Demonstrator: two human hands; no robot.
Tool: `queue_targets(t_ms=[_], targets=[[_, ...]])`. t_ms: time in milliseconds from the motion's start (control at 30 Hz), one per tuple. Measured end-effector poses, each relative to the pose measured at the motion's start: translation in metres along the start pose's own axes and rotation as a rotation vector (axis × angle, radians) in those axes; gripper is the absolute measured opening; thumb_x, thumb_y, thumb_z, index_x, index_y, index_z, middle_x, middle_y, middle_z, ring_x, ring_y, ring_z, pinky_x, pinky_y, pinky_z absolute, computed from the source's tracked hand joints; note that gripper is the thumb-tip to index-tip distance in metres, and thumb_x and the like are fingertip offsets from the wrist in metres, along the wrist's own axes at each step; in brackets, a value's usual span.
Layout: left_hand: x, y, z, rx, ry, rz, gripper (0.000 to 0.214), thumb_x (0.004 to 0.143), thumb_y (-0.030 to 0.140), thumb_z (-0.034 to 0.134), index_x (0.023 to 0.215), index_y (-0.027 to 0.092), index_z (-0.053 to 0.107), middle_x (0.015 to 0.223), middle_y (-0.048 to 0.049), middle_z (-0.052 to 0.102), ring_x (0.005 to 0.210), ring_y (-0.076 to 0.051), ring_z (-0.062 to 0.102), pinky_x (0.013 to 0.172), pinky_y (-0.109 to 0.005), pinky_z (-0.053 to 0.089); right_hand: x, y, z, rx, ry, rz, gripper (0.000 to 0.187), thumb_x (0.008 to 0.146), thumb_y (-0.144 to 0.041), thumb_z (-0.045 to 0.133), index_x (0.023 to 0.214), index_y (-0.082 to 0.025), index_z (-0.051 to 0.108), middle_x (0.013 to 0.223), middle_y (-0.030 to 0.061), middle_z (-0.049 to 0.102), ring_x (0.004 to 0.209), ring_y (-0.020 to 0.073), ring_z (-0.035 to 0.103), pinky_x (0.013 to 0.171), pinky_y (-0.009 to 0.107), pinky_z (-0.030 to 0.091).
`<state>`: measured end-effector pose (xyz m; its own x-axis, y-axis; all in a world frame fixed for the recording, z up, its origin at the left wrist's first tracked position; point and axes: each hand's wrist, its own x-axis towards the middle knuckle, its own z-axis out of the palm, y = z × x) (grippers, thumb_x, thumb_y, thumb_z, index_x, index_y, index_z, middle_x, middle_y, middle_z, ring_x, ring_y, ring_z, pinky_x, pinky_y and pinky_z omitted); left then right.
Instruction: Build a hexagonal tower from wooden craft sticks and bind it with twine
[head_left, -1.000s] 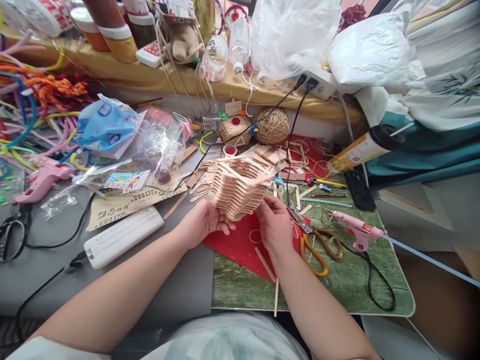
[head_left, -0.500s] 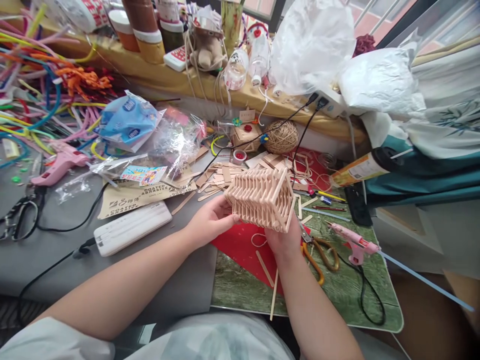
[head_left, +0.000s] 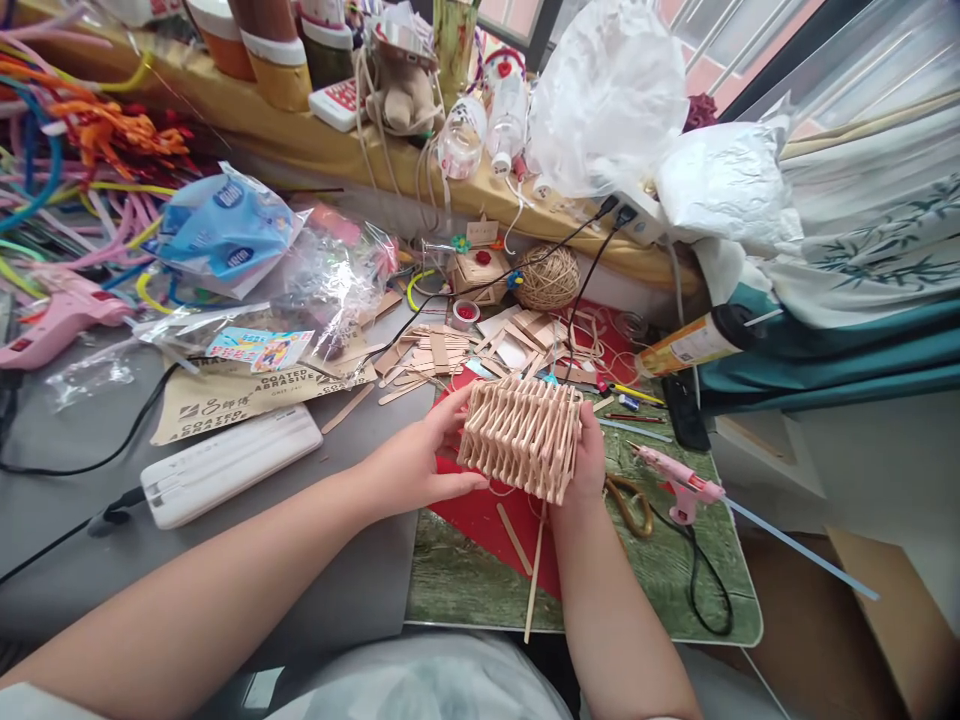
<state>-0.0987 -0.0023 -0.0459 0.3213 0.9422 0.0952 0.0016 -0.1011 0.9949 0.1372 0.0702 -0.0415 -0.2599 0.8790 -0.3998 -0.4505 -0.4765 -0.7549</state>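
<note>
A basket built from stacked ice-lolly sticks [head_left: 523,436] is held on its side above a red sheet [head_left: 480,510]. My left hand [head_left: 420,462] cups its left end, with the thumb and fingers spread around it. My right hand [head_left: 586,462] grips its right side from behind and is mostly hidden by the sticks. Loose sticks [head_left: 529,570] lie on the green mat [head_left: 480,590] just below.
A pink glue gun [head_left: 679,482] with a black cord and scissors [head_left: 634,500] lie right of my hands. A twine ball [head_left: 546,277], more loose sticks [head_left: 431,352], a white power strip [head_left: 229,462], plastic bags and pipe cleaners [head_left: 90,150] crowd the back and left.
The stick basket has been turned from upright onto its side and brought lower, toward me. Both hands shifted around it. My head has swung a little to the right.
</note>
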Motion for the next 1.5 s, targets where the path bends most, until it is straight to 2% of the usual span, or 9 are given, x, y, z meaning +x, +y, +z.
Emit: queue_targets(t_ms=[133,267,367,600,733,1067,1167,1367,1500], targets=[[-0.007,-0.004,-0.002,0.06,0.026,0.121,0.091,0.103,0.04,0.065,0.173,0.037,0.007,0.162,-0.0184,0.052,0.116,-0.026,0.075,0.102,-0.045,0.061,0.001,0.002,0.001,0.01,-0.001,-0.035,0.058,0.091,-0.076,0.058,0.111,-0.025,0.077,0.11,0.0096,0.083,0.133,0.0364,0.07,0.115,0.059,0.056],[-0.008,-0.002,-0.007,0.313,0.097,0.162,0.056,0.107,0.033,0.059,0.161,0.032,0.041,0.129,-0.0103,0.075,0.101,-0.02,0.077,0.091,-0.034,0.062,-0.004,0.006,0.005,0.041,-0.038,-0.059,0.057,0.094,-0.073,0.054,0.116,-0.025,0.077,0.118,0.0091,0.082,0.135,0.0357,0.068,0.116,0.06,0.054],[-0.005,0.002,-0.012,0.428,0.171,0.334,0.038,0.104,0.028,0.066,0.141,0.028,0.061,0.133,-0.0098,0.075,0.112,-0.02,0.077,0.096,-0.031,0.061,-0.011,0.005,0.01,0.06,-0.091,-0.101,0.056,0.097,-0.07,0.051,0.124,-0.027,0.075,0.13,0.0079,0.078,0.138,0.0344,0.066,0.119,0.059,0.052],[-0.001,0.006,-0.017,0.433,0.091,0.566,0.048,0.1,0.019,0.071,0.146,0.029,0.065,0.151,-0.0133,0.066,0.134,-0.024,0.07,0.108,-0.03,0.059,-0.018,0.0,0.014,0.034,-0.124,-0.153,0.049,0.095,-0.066,0.059,0.118,-0.027,0.078,0.138,0.0081,0.075,0.134,0.0353,0.068,0.121,0.06,0.049],[0.0,0.006,-0.019,0.395,0.068,0.464,0.04,0.1,0.021,0.07,0.138,0.031,0.073,0.161,-0.0118,0.058,0.142,-0.028,0.064,0.111,-0.034,0.059,-0.017,-0.004,0.015,-0.013,-0.114,-0.191,0.045,0.097,-0.061,0.058,0.117,-0.027,0.079,0.137,0.0064,0.076,0.136,0.035,0.067,0.121,0.058,0.05],[0.003,0.006,-0.024,0.316,-0.023,0.186,0.025,0.093,0.033,0.079,0.117,0.023,0.077,0.138,-0.0118,0.074,0.117,-0.024,0.076,0.092,-0.031,0.064,-0.027,-0.018,0.002,-0.162,-0.126,-0.132,0.05,0.094,-0.062,0.061,0.12,-0.023,0.079,0.138,0.0116,0.075,0.131,0.0359,0.07,0.118,0.055,0.051],[0.003,0.005,-0.023,0.377,-0.097,0.091,0.03,0.095,0.036,0.075,0.122,0.024,0.071,0.135,-0.0085,0.075,0.1,-0.018,0.077,0.084,-0.028,0.062,-0.032,-0.015,-0.008,-0.176,-0.115,-0.141,0.047,0.098,-0.058,0.057,0.121,-0.023,0.079,0.138,0.011,0.075,0.127,0.0341,0.072,0.114,0.053,0.054],[0.017,0.0,-0.026,0.571,-0.322,0.014,0.011,0.095,0.024,0.07,0.106,0.025,0.068,0.118,-0.0011,0.075,0.105,-0.019,0.071,0.087,-0.028,0.052,-0.034,-0.01,-0.018,-0.313,-0.1,-0.118,0.045,0.1,-0.054,0.061,0.129,-0.023,0.076,0.142,0.0109,0.073,0.125,0.032,0.071,0.113,0.05,0.055],[0.017,-0.003,-0.027,0.639,-0.216,-0.144,0.026,0.088,0.036,0.079,0.108,0.026,0.066,0.104,-0.0007,0.076,0.094,-0.022,0.071,0.076,-0.03,0.048,-0.031,-0.012,-0.016,-0.357,-0.101,-0.096,0.047,0.098,-0.058,0.064,0.127,-0.023,0.077,0.142,0.0107,0.073,0.127,0.033,0.071,0.112,0.048,0.055]])
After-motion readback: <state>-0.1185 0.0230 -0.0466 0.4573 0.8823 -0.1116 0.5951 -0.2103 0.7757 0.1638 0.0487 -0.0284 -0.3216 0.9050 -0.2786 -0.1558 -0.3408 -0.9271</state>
